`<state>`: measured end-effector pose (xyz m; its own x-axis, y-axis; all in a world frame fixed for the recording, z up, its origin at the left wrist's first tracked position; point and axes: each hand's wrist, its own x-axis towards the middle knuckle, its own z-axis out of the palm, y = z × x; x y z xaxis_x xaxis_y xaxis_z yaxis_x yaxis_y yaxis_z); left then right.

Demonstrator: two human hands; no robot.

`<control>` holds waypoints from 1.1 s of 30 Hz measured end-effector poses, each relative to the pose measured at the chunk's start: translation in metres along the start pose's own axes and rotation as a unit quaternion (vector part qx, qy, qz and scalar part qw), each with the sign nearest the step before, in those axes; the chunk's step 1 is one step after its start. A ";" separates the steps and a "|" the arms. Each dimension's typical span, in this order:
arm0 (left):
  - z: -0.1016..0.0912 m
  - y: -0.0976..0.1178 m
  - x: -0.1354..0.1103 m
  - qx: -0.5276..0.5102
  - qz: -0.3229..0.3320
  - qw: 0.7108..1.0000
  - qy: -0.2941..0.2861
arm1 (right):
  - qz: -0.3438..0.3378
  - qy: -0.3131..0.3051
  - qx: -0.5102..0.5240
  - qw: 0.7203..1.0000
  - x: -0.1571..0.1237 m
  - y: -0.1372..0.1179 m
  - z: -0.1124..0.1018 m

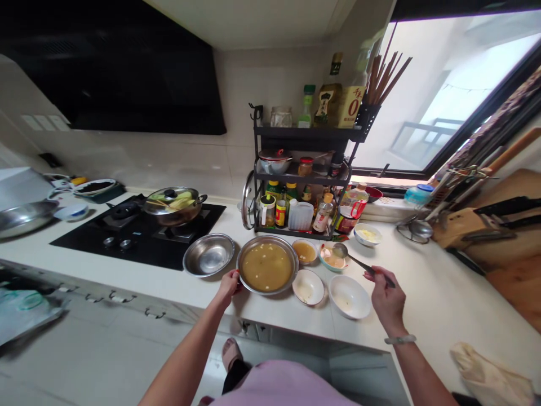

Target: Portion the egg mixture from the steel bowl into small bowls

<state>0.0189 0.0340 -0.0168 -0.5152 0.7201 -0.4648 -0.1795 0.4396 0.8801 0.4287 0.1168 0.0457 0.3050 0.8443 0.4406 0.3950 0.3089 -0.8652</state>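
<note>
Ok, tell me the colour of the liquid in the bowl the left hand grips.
Murky yellow-brown liquid, seen best in the head view.

The right grip [387, 299] covers part of the ladle [359, 261] handle; the liquid-filled basin [269, 292] hides part of the left grip [229, 284]. At nine o'clock, the left edge crops a metal pan [29, 215]; at eleven, the top edge cuts the range hood [127, 73].

Daylight glares through the window [448, 107] at right, leaving the range hood [127, 67] dark; edges look stretched.
</note>
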 end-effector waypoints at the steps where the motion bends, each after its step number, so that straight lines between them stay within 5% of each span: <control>1: 0.000 0.000 0.000 0.000 0.000 1.000 0.001 | -0.042 -0.022 -0.011 0.999 -0.002 0.001 -0.001; 4: 0.000 -0.001 0.001 0.001 0.000 1.000 0.001 | -0.176 -0.083 -0.026 0.981 -0.006 -0.001 -0.005; 7: 0.000 0.000 0.000 0.001 0.002 1.000 -0.002 | -0.237 -0.112 -0.033 0.965 -0.008 -0.012 -0.007; 13: 0.000 0.001 -0.002 -0.001 0.004 1.000 -0.005 | -0.125 -0.079 0.052 0.988 -0.025 -0.042 0.019; 20: 0.002 0.003 -0.002 0.008 -0.006 1.000 0.009 | -0.111 -0.257 0.085 0.956 -0.062 -0.049 0.081; 24: 0.003 0.003 -0.001 0.012 -0.009 1.000 0.014 | -0.135 -0.289 0.068 0.945 -0.074 -0.049 0.105; 33: 0.002 0.000 0.000 0.008 -0.008 1.000 0.011 | 0.163 -0.206 0.183 0.947 -0.075 -0.041 0.118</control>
<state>0.0205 0.0357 -0.0168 -0.5313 0.7007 -0.4761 -0.1748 0.4592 0.8709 0.2873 0.0929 0.0199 -0.0344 0.9970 0.0694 -0.0115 0.0691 -0.9975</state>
